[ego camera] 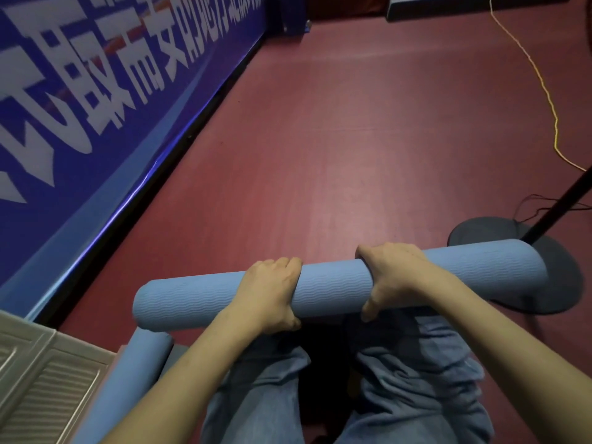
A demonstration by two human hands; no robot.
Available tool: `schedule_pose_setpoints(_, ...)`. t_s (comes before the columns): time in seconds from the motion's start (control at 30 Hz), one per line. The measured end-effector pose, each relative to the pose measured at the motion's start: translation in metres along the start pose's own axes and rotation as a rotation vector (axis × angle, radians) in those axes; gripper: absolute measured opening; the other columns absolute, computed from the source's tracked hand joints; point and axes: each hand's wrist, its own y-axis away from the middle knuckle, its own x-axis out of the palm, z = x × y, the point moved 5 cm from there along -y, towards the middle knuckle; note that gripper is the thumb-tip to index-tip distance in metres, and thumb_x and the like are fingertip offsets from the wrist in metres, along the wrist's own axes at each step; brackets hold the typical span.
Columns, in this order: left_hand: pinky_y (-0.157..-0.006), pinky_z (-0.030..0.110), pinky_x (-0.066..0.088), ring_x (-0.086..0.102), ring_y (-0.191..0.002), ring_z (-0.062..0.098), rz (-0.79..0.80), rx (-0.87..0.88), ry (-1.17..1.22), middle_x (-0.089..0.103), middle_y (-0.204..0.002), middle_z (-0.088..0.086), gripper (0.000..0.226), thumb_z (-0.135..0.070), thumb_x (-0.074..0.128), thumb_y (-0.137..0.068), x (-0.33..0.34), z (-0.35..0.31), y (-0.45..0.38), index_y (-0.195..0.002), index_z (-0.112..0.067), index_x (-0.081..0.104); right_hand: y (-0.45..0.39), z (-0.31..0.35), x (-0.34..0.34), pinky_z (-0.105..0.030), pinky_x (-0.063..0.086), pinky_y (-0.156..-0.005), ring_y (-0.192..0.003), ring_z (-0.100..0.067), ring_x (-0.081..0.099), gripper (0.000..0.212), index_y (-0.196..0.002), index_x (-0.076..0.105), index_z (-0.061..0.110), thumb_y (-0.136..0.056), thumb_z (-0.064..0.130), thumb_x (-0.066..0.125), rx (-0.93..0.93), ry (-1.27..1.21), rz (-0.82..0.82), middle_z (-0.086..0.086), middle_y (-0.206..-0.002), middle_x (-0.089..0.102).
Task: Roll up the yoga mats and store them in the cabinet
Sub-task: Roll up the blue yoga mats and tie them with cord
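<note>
A blue yoga mat (333,291), fully rolled into a tube, lies crosswise in front of my knees above the red floor. My left hand (272,293) grips it left of centre, fingers curled over the top. My right hand (392,277) grips it right of centre, thumb underneath. A second rolled blue mat (128,376) lies at the lower left, running toward me beside the beige louvred cabinet door (41,379).
A blue banner wall (96,107) with white lettering runs along the left. A black round stand base (544,283) with a pole sits at the right, partly behind the mat's end. A yellow cord (544,91) trails across the red floor (320,139).
</note>
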Motion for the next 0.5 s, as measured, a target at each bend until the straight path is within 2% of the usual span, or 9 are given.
schedule_pose_setpoints(0.1, -0.073, 0.036, 0.041, 0.061, -0.093, 0.026, 0.026, 0.0, -0.002, 0.062, -0.104, -0.003, 0.073, -0.057, 0.079, -0.057, -0.008, -0.003, 0.011, -0.114, -0.024, 0.046, 0.016, 0.005, -0.003, -0.034, 0.043, -0.067, -0.083, -0.021, 0.057, 0.087, -0.112, 0.047, 0.027, -0.045, 0.068, 0.084, -0.002, 0.025, 0.01, 0.006, -0.101, 0.064)
schedule_pose_setpoints(0.23, -0.067, 0.037, 0.045, 0.062, -0.085, 0.026, 0.092, 0.038, 0.068, 0.063, -0.095, -0.007, 0.063, -0.06, 0.072, -0.052, -0.018, -0.011, 0.049, -0.099, -0.028, 0.045, 0.056, 0.019, -0.006, -0.033, 0.041, -0.065, -0.076, -0.022, 0.053, 0.082, -0.108, 0.049, 0.027, -0.046, 0.071, 0.079, -0.043, 0.067, 0.069, 0.005, -0.091, 0.059)
schedule_pose_setpoints(0.33, -0.074, 0.037, 0.049, 0.062, -0.089, 0.022, 0.192, 0.054, 0.116, 0.063, -0.097, -0.008, 0.063, -0.062, 0.07, -0.051, -0.013, -0.022, 0.078, -0.099, -0.031, 0.043, 0.086, 0.029, 0.003, -0.036, 0.05, -0.073, -0.085, -0.023, 0.06, 0.084, -0.111, 0.051, 0.026, -0.048, 0.074, 0.076, -0.083, 0.055, 0.15, 0.005, -0.096, 0.061)
schedule_pose_setpoints(0.4, -0.081, 0.038, 0.051, 0.063, -0.093, 0.022, 0.239, 0.056, 0.119, 0.062, -0.1, -0.009, 0.065, -0.063, 0.068, -0.052, -0.009, -0.026, 0.092, -0.104, -0.031, 0.044, 0.099, 0.034, 0.009, -0.036, 0.049, -0.077, -0.088, -0.024, 0.061, 0.084, -0.111, 0.05, 0.025, -0.048, 0.076, 0.073, -0.102, 0.051, 0.173, 0.004, -0.097, 0.062)
schedule_pose_setpoints(0.5, -0.082, 0.037, 0.052, 0.064, -0.095, 0.022, 0.26, 0.051, 0.093, 0.062, -0.102, -0.009, 0.068, -0.063, 0.067, -0.053, -0.008, -0.026, 0.099, -0.109, -0.032, 0.044, 0.104, 0.038, 0.016, -0.037, 0.047, -0.078, -0.09, -0.026, 0.062, 0.084, -0.109, 0.048, 0.026, -0.048, 0.079, 0.069, -0.118, 0.043, 0.163, 0.004, -0.096, 0.062)
